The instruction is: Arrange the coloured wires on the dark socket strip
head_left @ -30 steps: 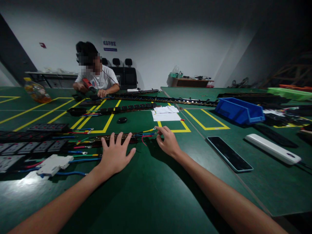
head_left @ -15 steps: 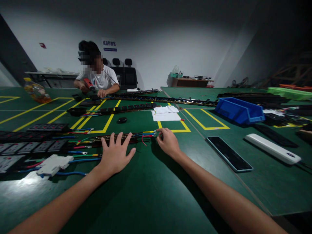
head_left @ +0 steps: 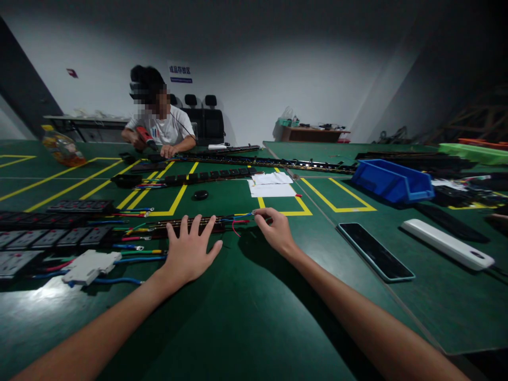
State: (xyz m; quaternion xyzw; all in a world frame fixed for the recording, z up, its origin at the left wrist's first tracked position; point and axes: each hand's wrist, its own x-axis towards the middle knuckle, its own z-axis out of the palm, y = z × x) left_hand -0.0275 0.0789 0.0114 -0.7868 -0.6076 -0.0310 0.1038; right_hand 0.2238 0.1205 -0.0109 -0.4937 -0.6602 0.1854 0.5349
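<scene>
My left hand (head_left: 188, 251) lies with its fingers spread, the fingertips resting on a long dark strip with brass-coloured rails (head_left: 174, 226). Blue, yellow-green and red wires (head_left: 236, 217) run out of the strip's right end. At the tip of these wires my right hand (head_left: 273, 228) is closed in a pinch, thumb against forefinger, on a wire end. A short red wire (head_left: 235, 228) curls down between the two hands. Left of my left hand lie a white circuit breaker (head_left: 90, 266) with thick wires and rows of black socket modules (head_left: 59, 241).
Across the table a person (head_left: 161, 124) holds a red power drill (head_left: 146, 136). White paper (head_left: 272, 189) and a black oval object (head_left: 200, 195) lie beyond my hands. To the right are a phone (head_left: 375, 251), a white elongated device (head_left: 446, 244) and a blue bin (head_left: 391, 181).
My right finger and thumb have closed around the wire ends, which now show less. My left hand stays on the strip. The view has shifted slightly.
</scene>
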